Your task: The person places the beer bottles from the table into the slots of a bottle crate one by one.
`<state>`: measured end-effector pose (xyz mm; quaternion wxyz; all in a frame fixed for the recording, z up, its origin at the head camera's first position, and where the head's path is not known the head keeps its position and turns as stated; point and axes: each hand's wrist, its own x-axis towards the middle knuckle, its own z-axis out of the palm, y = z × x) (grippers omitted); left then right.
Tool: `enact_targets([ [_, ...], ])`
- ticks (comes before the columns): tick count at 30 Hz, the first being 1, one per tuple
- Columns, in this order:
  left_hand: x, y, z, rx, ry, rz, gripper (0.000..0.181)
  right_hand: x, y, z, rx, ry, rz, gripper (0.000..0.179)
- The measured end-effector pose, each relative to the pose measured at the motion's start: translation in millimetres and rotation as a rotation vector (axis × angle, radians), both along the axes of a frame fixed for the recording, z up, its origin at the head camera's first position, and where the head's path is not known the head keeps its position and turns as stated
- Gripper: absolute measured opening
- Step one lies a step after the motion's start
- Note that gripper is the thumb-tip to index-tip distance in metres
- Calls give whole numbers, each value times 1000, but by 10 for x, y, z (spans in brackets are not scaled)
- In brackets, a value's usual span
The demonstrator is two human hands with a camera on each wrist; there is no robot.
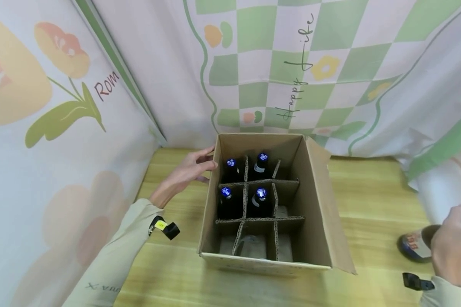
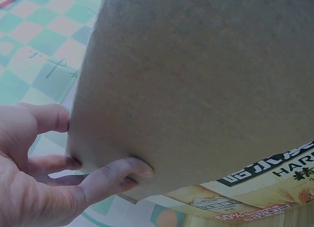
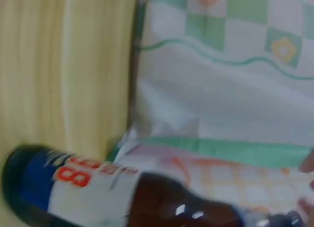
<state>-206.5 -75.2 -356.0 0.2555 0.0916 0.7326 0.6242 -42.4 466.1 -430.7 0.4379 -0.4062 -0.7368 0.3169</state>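
A cardboard box (image 1: 319, 204) with crossed cardboard dividers (image 1: 274, 219) stands on the table. Several dark bottles with blue caps (image 1: 263, 157) fill some of its compartments. My left hand (image 1: 192, 168) is at the box's left wall; in the left wrist view its fingertips (image 2: 140, 167) press against plain cardboard near a corner. Far to the right, my right hand (image 1: 454, 245) is beside the neck end of a brown bottle (image 1: 416, 244) with a white and blue label. In the right wrist view the bottle (image 3: 93, 188) shows down to its cap, with fingertips just beyond it.
A flap (image 1: 332, 213) sticks outward on the box's right side. Wooden tabletop (image 1: 372, 204) lies between box and right-hand bottle. Printed curtains (image 1: 284, 68) hang behind and on both sides, close to the box's back.
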Motion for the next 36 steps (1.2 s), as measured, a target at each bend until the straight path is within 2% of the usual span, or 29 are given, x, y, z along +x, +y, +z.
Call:
enact_targets([
  [3,-2,-17,8,-4,1,0,76,48,49,-8,-241,-115,-10,62],
  [5,-2,-24,6,-7,4,-2,75,71,90,-68,-398,-122,-50,60],
  [6,-1,-26,7,-8,6,-3,75,75,115,-124,-442,-77,-71,57],
  [8,-4,-19,3,-9,10,-5,76,76,144,-264,-442,19,-110,55],
  [10,-3,-10,-3,-7,8,-2,76,67,136,-385,-445,169,-138,52],
  [13,-2,6,-18,3,-4,-3,76,59,94,-492,-400,251,-167,53],
  [15,0,13,-25,8,-11,-6,77,46,68,-493,-414,316,-171,49],
  [17,-2,13,-30,6,-10,-9,78,-2,50,-462,-396,365,-141,44],
  [19,-5,6,-29,1,-6,-4,78,-99,35,-422,-360,419,-65,40],
  [22,-6,-8,-26,-5,0,7,78,-329,20,-391,-202,462,55,30],
  [25,-7,-4,-34,-2,-3,2,77,-540,-7,-382,-85,436,130,20],
  [27,-9,8,-36,0,-7,-8,77,-657,-29,-362,-111,408,164,16],
  [29,-13,20,-38,3,-11,-17,77,-765,-41,-336,-187,365,213,16],
  [32,-16,23,-25,9,-19,-18,77,-953,-23,-289,-249,189,266,23],
  [34,-15,11,-12,13,-21,-11,77,-1092,-5,-263,-265,67,336,30],
  [36,-14,-6,1,12,-23,-5,77,-1228,-10,-256,-218,-56,401,35],
])
